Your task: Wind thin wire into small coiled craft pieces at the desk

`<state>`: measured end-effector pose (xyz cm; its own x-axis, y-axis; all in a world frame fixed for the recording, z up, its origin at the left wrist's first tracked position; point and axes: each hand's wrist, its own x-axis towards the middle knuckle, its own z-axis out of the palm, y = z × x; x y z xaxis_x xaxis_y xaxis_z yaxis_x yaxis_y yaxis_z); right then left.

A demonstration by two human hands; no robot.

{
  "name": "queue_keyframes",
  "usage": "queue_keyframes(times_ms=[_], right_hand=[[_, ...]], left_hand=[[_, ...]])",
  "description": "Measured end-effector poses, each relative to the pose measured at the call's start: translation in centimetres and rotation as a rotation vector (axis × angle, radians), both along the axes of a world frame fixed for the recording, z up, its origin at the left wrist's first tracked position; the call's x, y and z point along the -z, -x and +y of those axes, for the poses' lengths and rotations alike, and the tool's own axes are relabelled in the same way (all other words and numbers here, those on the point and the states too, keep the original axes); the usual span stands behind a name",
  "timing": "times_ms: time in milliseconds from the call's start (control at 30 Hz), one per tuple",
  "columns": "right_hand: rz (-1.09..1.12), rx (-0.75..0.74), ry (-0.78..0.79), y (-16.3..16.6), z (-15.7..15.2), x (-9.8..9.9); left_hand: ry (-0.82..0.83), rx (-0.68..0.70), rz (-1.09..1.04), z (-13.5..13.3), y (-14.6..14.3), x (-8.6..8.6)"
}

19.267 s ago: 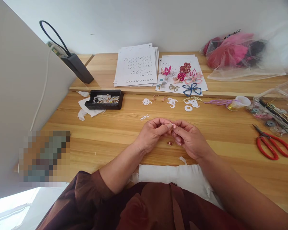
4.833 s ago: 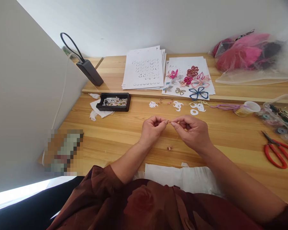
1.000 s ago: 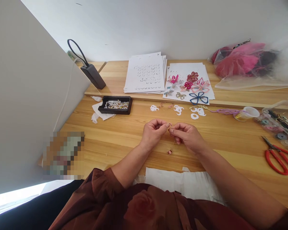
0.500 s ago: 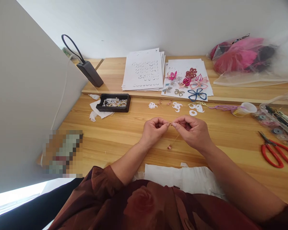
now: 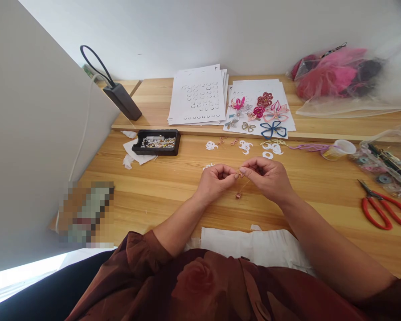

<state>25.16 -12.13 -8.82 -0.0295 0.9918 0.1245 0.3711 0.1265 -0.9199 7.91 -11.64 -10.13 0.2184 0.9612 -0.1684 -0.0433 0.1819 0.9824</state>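
My left hand and my right hand meet above the wooden table, their fingertips pinching a small copper wire loop. A thin copper wire runs down from my right fingers to a tiny copper coil, which hangs or rests just below. I cannot tell whether it touches the table. A small white paper cut-out lies just beyond my left hand.
Further back lie a black bead tray on white cloth, white paper curls, stacked cut-out sheets and a sheet of wire flowers. Red-handled scissors and a plastic box stand right. A white cloth lies near me.
Both hands stay pinched together at the wire, with small finger shifts. The copper coil now sits closer beneath the fingertips, and the whole view has shifted slightly.
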Motion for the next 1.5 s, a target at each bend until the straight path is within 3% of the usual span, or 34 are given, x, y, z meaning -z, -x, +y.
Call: queue_keyframes(times_ms=[333, 567, 700, 867, 967, 1233, 1367, 1500], right_hand=[[0.141, -0.019, 0.101, -0.1, 0.5, 0.5], [0.403, -0.011, 0.373, 0.3, 0.5, 0.9], [0.484, -0.037, 0.468, 0.8, 0.1, 1.2], [0.436, -0.064, 0.501, 1.3, -0.2, 1.2], [0.342, -0.083, 0.457, 1.5, -0.5, 0.8], [-0.027, -0.06, 0.046, 1.1, -1.3, 0.1], [-0.072, -0.042, -0.022, 0.4, -1.1, 0.2], [-0.031, -0.021, 0.012, -0.1, -0.5, 0.3]], left_hand=[[-0.002, 0.021, -0.024, 0.1, 0.1, 0.2], [0.013, 0.005, -0.11, -0.1, 0.0, 0.4], [0.0, -0.052, -0.156, 0.0, -0.1, 0.6], [-0.024, -0.161, -0.155, 0.4, 0.0, 0.9], [-0.031, -0.202, -0.13, 0.5, 0.0, 1.1], [-0.078, -0.176, 0.002, 0.5, 0.0, 1.0], [-0.086, -0.099, 0.024, 0.3, 0.0, 1.0], [-0.063, -0.018, 0.019, 0.0, -0.2, 0.7]])
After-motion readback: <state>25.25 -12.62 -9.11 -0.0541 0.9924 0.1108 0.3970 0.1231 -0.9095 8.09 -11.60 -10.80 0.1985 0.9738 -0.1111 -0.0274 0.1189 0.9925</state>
